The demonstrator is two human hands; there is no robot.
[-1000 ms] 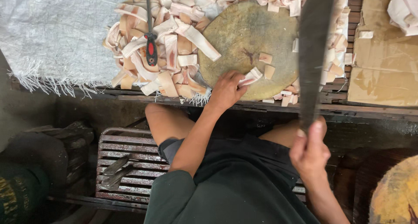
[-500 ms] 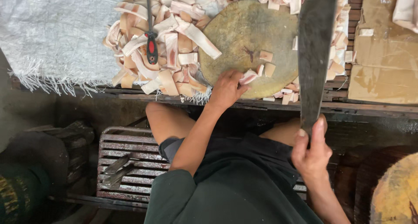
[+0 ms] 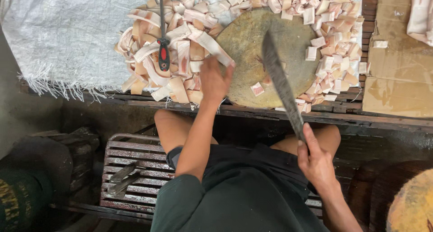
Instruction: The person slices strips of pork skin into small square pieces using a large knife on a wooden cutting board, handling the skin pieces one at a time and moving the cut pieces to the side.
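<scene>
I see the round wooden chopping block (image 3: 252, 56) on the slatted bench. My right hand (image 3: 315, 162), near side of the block, fingers clenched on the handle of a long cleaver (image 3: 282, 85), blade angled over the block. My left hand (image 3: 214, 81) at the block's left edge, fingers curled onto a pork strip (image 3: 209, 45). Pile of strips left of the block, sharpening steel (image 3: 163, 38) lying on it. Cut cubes (image 3: 331, 56) right of the block; one cube (image 3: 257, 88) on it.
</scene>
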